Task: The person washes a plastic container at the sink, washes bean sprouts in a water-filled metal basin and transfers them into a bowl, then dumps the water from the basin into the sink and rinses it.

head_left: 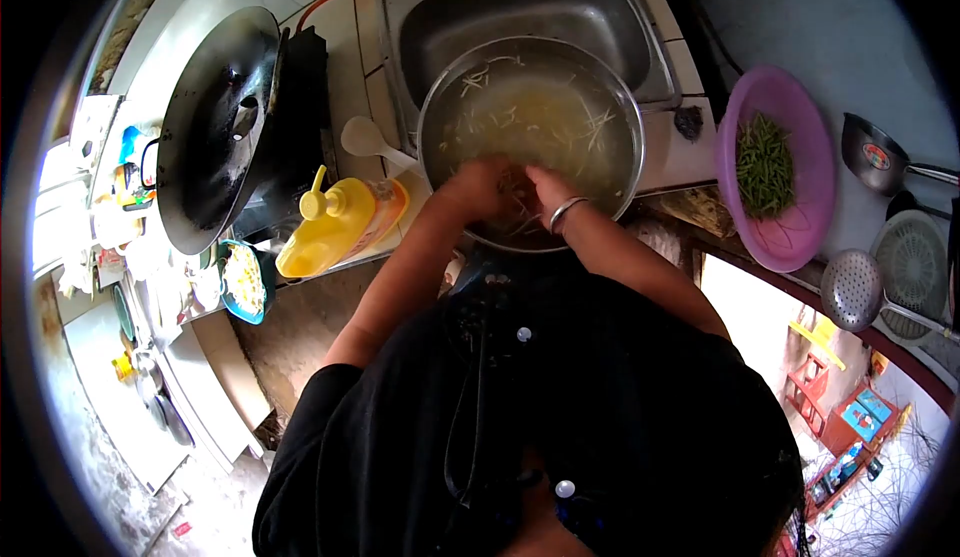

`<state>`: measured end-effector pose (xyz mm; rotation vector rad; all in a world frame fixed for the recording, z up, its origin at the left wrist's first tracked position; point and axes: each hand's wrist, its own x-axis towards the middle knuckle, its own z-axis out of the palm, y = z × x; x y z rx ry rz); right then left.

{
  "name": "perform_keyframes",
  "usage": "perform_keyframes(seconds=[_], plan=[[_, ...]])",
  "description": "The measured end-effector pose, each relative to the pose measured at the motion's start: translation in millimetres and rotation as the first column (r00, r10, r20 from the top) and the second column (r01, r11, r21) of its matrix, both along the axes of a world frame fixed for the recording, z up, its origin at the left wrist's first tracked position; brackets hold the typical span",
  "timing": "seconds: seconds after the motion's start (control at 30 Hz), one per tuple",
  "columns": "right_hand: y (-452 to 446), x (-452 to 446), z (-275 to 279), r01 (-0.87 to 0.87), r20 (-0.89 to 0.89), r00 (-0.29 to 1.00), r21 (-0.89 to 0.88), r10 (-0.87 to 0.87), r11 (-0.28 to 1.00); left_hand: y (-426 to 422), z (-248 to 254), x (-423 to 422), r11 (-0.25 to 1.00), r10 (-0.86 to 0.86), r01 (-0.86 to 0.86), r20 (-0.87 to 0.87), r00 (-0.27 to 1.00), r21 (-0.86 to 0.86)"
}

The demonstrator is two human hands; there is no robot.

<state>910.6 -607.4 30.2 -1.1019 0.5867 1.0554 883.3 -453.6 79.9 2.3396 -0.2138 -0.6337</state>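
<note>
The left hand (484, 189) and the right hand (550, 194), which has a silver-coloured bracelet (566, 213) on its wrist, are close together inside a round metal basin (632, 147), beside its near rim. Brownish shreds (515, 195) are seen between them. The fingers are partly hidden in the cloudy water, so I cannot tell whether they are clenched or released. Farther inside the basin, pale strips (474, 80) float. To the left, a yellow pump bottle (335, 225) is at the near edge of the tiled desk (680, 162); beyond it is a white ladle (365, 139). To the right, a lilac basin (733, 157) contains thin green vegetables (764, 167). A dark wok (205, 127) is at the left. Farthest, the steel sink (530, 2) is partly covered by the metal basin.
</note>
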Motion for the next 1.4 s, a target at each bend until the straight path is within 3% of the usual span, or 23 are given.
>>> perform_keyframes(seconds=[0.07, 0.2, 0.27, 0.3, 0.37, 0.43, 0.5, 0.57, 0.63, 0.7, 0.77, 0.93, 1.0, 1.07, 1.1, 1.17, 1.23, 1.3, 1.4], plan=[[2, 4, 26, 0.054, -0.033, 0.998, 0.083, -0.052, 0.995, -1, 27, 4, 0.988, 0.151, -0.153, -0.041, 0.988, -0.032], [3, 10, 26, 0.202, -0.092, 0.979, 0.324, -0.182, 0.924, -3, 35, 8, 0.98, 0.199, -0.197, 0.07, 0.978, -0.035], [5, 16, 26, 0.204, -0.087, 0.979, 0.354, -0.185, 0.913, -4, 42, 9, 0.99, 0.128, -0.111, 0.236, 0.963, -0.083], [5, 18, 26, 0.206, -0.083, 0.979, 0.383, -0.188, 0.901, -7, 42, 8, 0.99, 0.128, -0.111, 0.238, 0.963, -0.082], [3, 26, 22, 0.227, -0.12, 0.973, 0.405, -0.194, 0.886, -18, 42, 6, 0.975, 0.105, -0.013, 0.403, 0.909, -0.224], [-2, 30, 25, 0.249, -0.158, 0.967, 0.427, -0.2, 0.869, -22, 44, 4, 0.979, 0.075, 0.032, 0.496, 0.865, -0.203], [-8, 33, 30, 0.127, -0.109, 0.992, 0.792, -0.065, 0.597, -25, 51, 4, 0.981, 0.042, 0.076, 0.584, 0.811, -0.176], [-4, 32, 26, 0.177, -0.138, 0.984, 0.781, -0.111, 0.599, -25, 63, 3, 0.985, 0.041, 0.1, 0.744, 0.667, -0.144], [0, 32, 27, 0.221, -0.16, 0.975, 0.769, -0.153, 0.6, -19, 60, 3, 0.984, 0.098, 0.051, 0.75, 0.654, -0.173], [1, 30, 28, 0.322, -0.203, 0.946, 0.661, -0.251, 0.678, -12, 55, -1, 0.979, 0.156, 0.004, 0.754, 0.638, -0.205], [-7, 28, 30, 0.259, -0.157, 0.966, 0.655, -0.207, 0.71, -2, 51, -8, 0.967, 0.253, -0.2, 0.658, 0.71, -0.155], [-12, 31, 47, 0.115, -0.101, 0.993, 0.607, -0.068, 0.786, 13, 46, -29, 0.963, 0.227, -0.266, 0.683, 0.694, -0.049], [-9, 30, 63, 0.086, -0.031, 0.996, 0.447, -0.08, 0.89, 17, 41, -39, 0.959, 0.213, -0.284, 0.685, 0.697, -0.009], [-10, 32, 68, 0.065, -0.024, 0.998, 0.45, -0.061, 0.891, 23, 30, -51, 0.982, 0.04, -0.157, 0.698, 0.715, 0.105], [-8, 34, 71, 0.06, -0.022, 0.998, 0.45, -0.056, 0.891, 25, 36, -57, 0.976, 0.056, -0.188, 0.703, 0.709, 0.111], [-2, 29, 93, 0.094, 0.058, 0.99, 0.377, -0.125, 0.922, 27, 54, -70, 0.984, 0.078, -0.153, 0.562, 0.823, 0.088], [2, 26, 107, 0.025, 0.168, 0.981, 0.401, -0.101, 0.916, 36, 54, -83, 0.985, 0.103, -0.163, 0.544, 0.832, 0.062], [9, 24, 127, -0.019, 0.257, 0.964, 0.307, -0.064, 0.951, 43, 50, -100, 0.984, 0.137, -0.177, 0.525, 0.84, 0.026], [30, 10, 169, -0.053, 0.263, 0.964, 0.356, -0.045, 0.933, 59, 42, -127, 0.996, 0.08, -0.085, 0.506, 0.859, -0.013]])
